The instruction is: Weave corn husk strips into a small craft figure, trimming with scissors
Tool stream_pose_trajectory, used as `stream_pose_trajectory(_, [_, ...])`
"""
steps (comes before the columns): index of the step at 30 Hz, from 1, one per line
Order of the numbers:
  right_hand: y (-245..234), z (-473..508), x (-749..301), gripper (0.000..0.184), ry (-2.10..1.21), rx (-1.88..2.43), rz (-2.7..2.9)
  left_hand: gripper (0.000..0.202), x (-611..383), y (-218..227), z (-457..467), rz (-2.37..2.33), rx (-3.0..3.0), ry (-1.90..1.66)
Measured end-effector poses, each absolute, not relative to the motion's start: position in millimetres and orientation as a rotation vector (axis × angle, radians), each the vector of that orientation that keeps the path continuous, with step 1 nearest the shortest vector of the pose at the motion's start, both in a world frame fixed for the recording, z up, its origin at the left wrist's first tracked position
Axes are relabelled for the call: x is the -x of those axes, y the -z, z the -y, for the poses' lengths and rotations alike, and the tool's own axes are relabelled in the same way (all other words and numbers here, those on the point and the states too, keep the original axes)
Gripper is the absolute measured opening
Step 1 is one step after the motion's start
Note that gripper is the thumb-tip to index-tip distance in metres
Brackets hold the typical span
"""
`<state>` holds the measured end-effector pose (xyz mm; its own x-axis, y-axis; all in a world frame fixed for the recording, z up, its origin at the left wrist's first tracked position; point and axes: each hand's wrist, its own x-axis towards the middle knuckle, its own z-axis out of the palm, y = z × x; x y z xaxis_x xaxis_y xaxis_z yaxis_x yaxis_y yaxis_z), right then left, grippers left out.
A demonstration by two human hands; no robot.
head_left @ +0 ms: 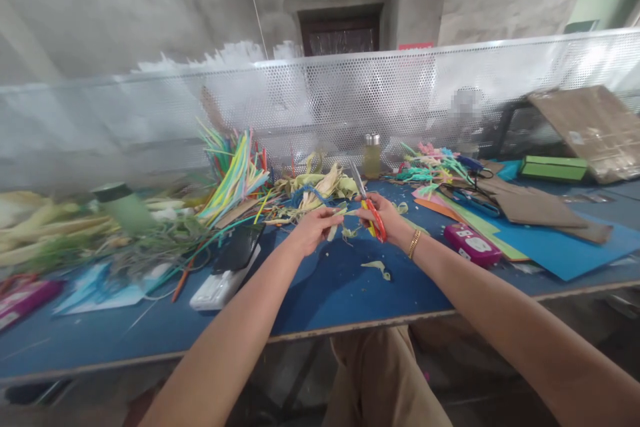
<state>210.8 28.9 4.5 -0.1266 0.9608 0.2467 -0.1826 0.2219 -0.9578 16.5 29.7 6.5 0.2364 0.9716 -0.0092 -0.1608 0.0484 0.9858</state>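
Observation:
Over the middle of the blue table, my left hand (315, 229) pinches a narrow pale-green strip that looks like corn husk (333, 232). Just to its right, my right hand (391, 212) holds scissors (379, 220) with red and yellow handles, the blades pointing up and away from me. The fingertips of my right hand also reach toward the strip; whether they grip it is unclear. Behind both hands lies a heap of dried husks (330, 185) with a blue band around part of it. A small curled scrap (376, 269) rests on the table below my hands.
Colourful pipe cleaners (240, 180) and a green cup (120, 207) stand left, near a black phone (237, 248) on a white box. A jar (372, 159) stands behind. To the right are a magenta box (471, 244), coloured paper (560, 257) and cardboard (537, 207).

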Motion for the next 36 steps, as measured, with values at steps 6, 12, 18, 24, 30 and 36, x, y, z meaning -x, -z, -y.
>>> stream_pose_trajectory(6, [-5.2,-30.5,-208.9,0.06,-1.224,0.853,1.248,0.026,-13.6,-9.0,-32.0,-0.975,-1.15,-1.178])
stream_pose_trajectory(12, [-4.0,-38.0,-219.5,0.054,-1.216,0.915,1.262,0.026,-2.6,-19.4,-35.7,-0.945,-0.906,-1.352])
stream_pose_trajectory(18, [-13.8,-26.6,-221.5,0.053,-1.038,1.039,1.451,0.025,1.9,-21.8,-35.4,-0.813,-0.832,-1.409])
stream_pose_trajectory(24, [-10.1,-30.3,-223.3,0.056,-0.887,1.17,1.604,0.013,3.6,-22.5,-37.6,-0.79,-0.759,-1.428])
stream_pose_trajectory(30, [-10.3,-35.5,-236.9,0.056,-0.216,1.712,1.836,0.011,3.3,-23.0,-36.4,-0.83,-0.793,-1.412])
stream_pose_trajectory(36, [-20.3,-30.8,-242.3,0.05,-0.152,1.798,1.893,0.028,4.4,-19.7,-38.0,-0.907,-0.953,-1.5])
